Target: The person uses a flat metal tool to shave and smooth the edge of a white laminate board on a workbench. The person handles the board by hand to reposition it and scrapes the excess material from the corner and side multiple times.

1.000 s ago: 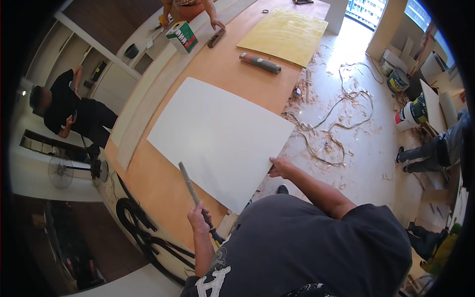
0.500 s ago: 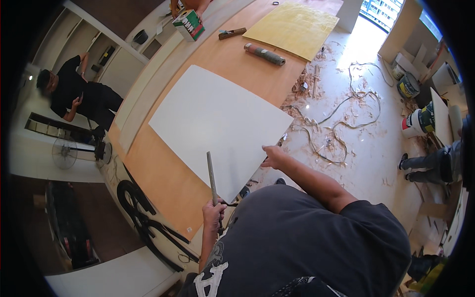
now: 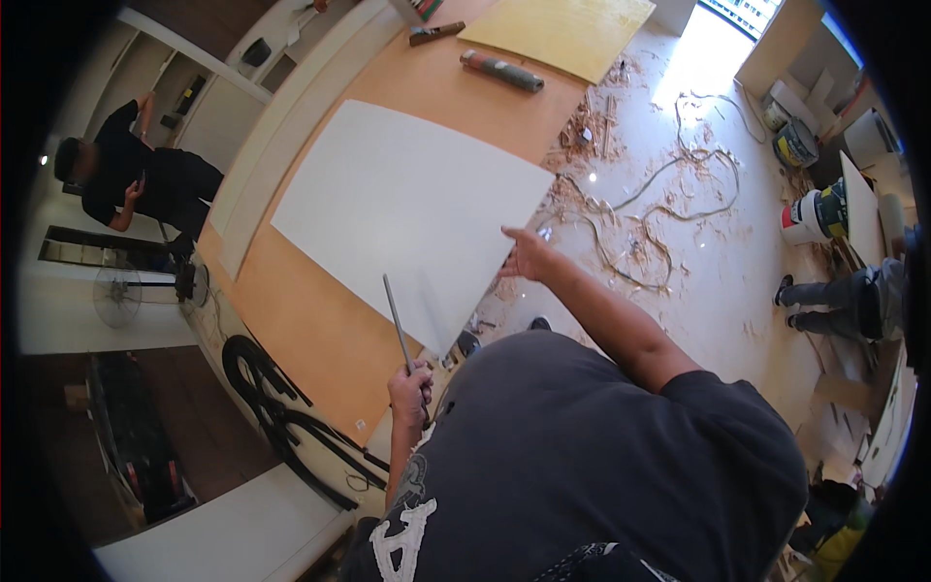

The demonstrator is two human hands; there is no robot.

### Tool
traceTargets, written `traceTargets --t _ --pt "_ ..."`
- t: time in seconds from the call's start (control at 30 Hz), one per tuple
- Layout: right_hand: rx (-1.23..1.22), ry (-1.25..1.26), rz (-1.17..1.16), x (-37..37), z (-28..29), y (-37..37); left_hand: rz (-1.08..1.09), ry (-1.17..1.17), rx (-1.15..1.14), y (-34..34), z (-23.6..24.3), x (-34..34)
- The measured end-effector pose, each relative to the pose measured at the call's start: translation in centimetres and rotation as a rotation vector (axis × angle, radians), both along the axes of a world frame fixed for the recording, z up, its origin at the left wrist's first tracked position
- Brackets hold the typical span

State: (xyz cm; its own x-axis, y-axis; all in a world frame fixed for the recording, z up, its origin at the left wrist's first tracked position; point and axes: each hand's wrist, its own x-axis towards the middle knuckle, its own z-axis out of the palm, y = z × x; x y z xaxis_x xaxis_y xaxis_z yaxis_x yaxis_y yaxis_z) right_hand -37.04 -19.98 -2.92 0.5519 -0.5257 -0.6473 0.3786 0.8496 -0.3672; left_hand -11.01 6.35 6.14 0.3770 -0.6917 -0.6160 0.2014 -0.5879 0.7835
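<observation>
My left hand (image 3: 411,390) is closed around a long, narrow grey metal file (image 3: 396,312), held upright at the near left side of a white board (image 3: 407,204). My right hand (image 3: 524,252) is at the board's right edge, its fingers gripping it. The board lies on a larger orange-tan wooden sheet (image 3: 301,349). Farther along this sheet are a grey-and-red cylinder (image 3: 501,71), a wooden hand plane (image 3: 436,33) and a yellow panel (image 3: 558,34).
A person in black (image 3: 145,184) stands at left beside shelving. Black hoses (image 3: 272,412) lie left of the bench. On the right floor are wood shavings, a looping cable (image 3: 669,209), buckets (image 3: 815,213) and another person's legs (image 3: 824,296).
My right hand has slid forward along the board's edge. The file has swung more upright. The view has shifted, leaving the far worker mostly out of frame.
</observation>
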Motion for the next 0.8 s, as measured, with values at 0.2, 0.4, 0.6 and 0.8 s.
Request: traceTargets --t 0.2,0.4,0.6,0.8 --pt "-0.253 0.421 -0.23 1.4 -1.3 -0.4 0.051 -0.039 0.032 1.7 -0.1 0.7" --pt "-0.593 1.456 -0.203 1.0 -3.6 -4.0 0.206 -0.108 0.084 2.5 -2.2 1.5" --pt "-1.397 1.879 0.013 -2.6 -0.1 -10.8 0.433 -0.095 0.176 5.7 -2.5 3.9" --pt "-1.157 1.561 0.418 -4.2 1.5 -14.4 0.468 -0.068 0.209 7.4 -4.0 3.9"
